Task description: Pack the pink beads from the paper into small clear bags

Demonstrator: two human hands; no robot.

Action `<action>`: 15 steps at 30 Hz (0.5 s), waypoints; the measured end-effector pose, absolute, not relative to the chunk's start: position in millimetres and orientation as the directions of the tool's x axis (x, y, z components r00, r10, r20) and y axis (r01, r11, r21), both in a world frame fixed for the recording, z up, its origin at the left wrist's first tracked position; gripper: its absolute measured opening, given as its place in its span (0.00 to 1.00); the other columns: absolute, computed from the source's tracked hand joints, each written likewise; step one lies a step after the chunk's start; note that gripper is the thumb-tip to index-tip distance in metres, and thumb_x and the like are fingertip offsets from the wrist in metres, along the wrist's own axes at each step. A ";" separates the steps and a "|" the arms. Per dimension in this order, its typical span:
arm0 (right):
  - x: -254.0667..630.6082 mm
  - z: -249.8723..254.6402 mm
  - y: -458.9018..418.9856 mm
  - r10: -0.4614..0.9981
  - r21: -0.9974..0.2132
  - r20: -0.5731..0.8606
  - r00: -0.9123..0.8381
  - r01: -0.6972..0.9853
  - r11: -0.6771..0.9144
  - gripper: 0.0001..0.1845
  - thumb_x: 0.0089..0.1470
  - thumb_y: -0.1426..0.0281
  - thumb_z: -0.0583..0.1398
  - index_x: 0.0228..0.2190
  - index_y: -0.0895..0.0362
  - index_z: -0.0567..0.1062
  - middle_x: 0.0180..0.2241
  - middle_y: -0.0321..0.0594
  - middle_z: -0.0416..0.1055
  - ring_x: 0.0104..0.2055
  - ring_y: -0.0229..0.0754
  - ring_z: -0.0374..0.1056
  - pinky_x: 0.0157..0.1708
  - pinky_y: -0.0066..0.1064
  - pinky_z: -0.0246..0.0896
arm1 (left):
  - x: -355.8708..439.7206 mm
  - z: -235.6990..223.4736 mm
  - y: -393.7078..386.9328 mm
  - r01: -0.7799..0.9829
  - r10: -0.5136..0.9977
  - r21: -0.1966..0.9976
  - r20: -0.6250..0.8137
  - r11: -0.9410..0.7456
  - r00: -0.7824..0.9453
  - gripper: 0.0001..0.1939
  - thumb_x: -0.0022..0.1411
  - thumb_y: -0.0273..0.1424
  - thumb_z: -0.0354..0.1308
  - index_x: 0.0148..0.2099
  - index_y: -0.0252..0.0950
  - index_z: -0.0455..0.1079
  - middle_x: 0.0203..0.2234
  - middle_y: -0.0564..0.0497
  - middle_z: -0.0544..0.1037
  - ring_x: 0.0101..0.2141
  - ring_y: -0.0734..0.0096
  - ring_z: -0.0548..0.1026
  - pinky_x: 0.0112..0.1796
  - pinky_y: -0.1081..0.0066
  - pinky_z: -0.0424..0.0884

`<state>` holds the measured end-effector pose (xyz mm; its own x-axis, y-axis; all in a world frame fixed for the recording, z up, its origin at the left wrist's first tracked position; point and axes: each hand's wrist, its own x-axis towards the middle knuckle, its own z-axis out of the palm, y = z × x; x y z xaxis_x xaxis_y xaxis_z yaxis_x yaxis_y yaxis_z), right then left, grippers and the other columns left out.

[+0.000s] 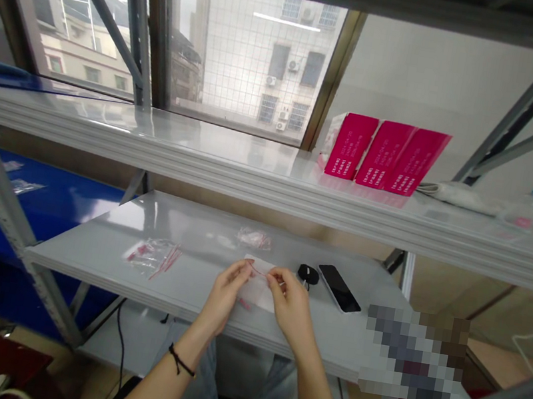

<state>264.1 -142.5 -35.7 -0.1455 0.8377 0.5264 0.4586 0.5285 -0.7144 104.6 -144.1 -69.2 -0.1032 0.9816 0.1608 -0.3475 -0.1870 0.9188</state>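
Red, thin, string-like strand spans the gap between the bare left hand and bare right hand, over the whitish flat sheet; remotely, I see each pinching it (thumb against fingertips).

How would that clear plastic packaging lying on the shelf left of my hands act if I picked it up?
The clear plastic packaging would likely droop, since it lies low and wrinkled. It's probably light, looking thin and see-through. Its glossy surface might also let it slide on the smooth gray shelf.
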 end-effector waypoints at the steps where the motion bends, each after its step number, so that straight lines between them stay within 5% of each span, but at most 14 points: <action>1: 264.3 -36.9 -143.0 0.843 -0.725 0.518 -0.142 0.450 0.521 0.07 0.64 0.66 0.57 0.36 0.54 0.74 0.35 0.40 0.76 0.36 0.45 0.71 0.37 0.32 0.61 | 103.4 -68.6 -144.7 -0.328 0.980 0.926 0.155 -0.187 -0.121 0.18 0.62 0.42 0.63 0.48 0.35 0.77 0.35 0.48 0.79 0.39 0.66 0.74 0.42 0.71 0.67; 9: 255.8 -55.7 -143.9 0.883 -0.810 0.458 -0.102 0.360 0.462 0.08 0.63 0.65 0.57 0.41 0.54 0.74 0.36 0.41 0.75 0.38 0.46 0.71 0.39 0.35 0.63 | 96.7 -69.5 -148.9 -0.251 0.961 0.934 0.218 -0.256 -0.168 0.13 0.63 0.42 0.62 0.40 0.37 0.75 0.29 0.53 0.75 0.34 0.70 0.72 0.38 0.74 0.65; 15: 256.6 -63.6 -139.1 0.934 -0.936 0.351 -0.067 0.008 0.352 0.18 0.57 0.60 0.64 0.46 0.53 0.72 0.35 0.37 0.72 0.35 0.43 0.69 0.37 0.33 0.63 | 96.2 -63.5 -151.5 -0.252 0.964 0.941 0.180 -0.227 -0.198 0.12 0.63 0.41 0.63 0.37 0.36 0.75 0.28 0.52 0.75 0.34 0.69 0.73 0.37 0.74 0.65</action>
